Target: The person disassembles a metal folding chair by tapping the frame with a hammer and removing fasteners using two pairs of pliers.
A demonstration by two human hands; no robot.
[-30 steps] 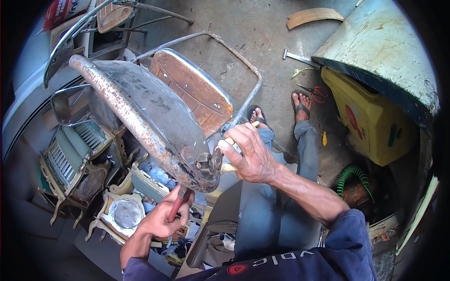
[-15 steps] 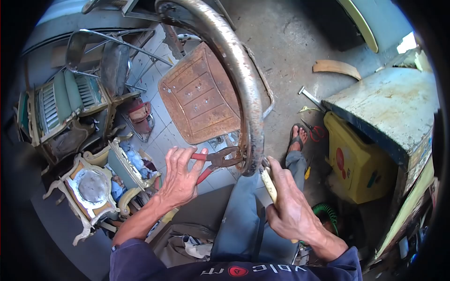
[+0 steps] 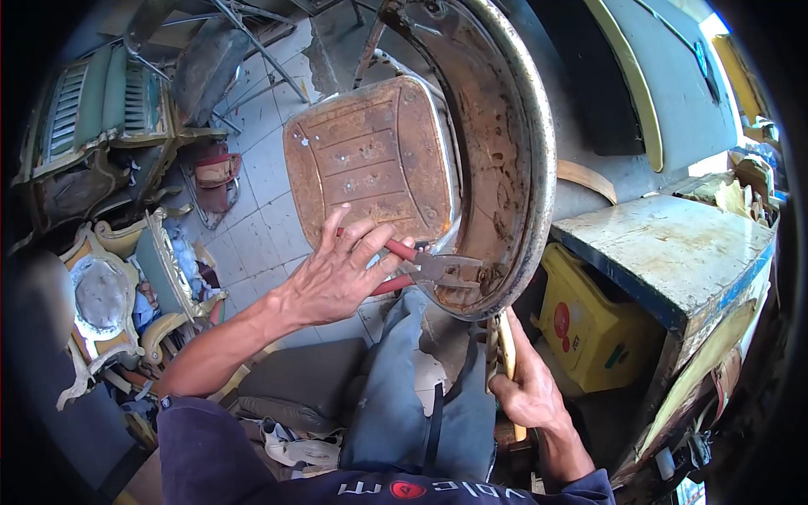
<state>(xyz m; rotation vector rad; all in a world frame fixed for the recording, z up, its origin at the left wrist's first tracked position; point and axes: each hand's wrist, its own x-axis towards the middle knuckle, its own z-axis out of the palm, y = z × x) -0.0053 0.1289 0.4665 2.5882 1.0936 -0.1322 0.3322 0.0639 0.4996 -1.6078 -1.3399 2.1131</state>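
fingers of the left hand [image 3: 332,284] are curled around the red-handled pliers [image 3: 431,267], with the handles kept somewhat apart. the head of this tool is at the inner side of the curved metal shell [image 3: 482,135], near its lower end, where the metal is brown and rusty. the fingers of the right hand [image 3: 532,392] are closed on the pale-handled pliers [image 3: 507,347], which stand almost upright just below the outer rim [image 3: 545,139] of the shell. the tips of this second tool are partly hidden by the rim, so i cannot tell how wide they are open.

the shell itself is raised in front of the person, between the rusty ribbed panel [image 3: 366,160] and the worn table [image 3: 665,244]. the panel is beyond the left hand, above the pale floor tiles [image 3: 252,240]. under the table is the yellow container [image 3: 581,324], with a red round mark on its side. the dark cushion [image 3: 299,374] lies beside the person's left leg [image 3: 383,387], and ornate chair frames [image 3: 172,278] are at the far left.
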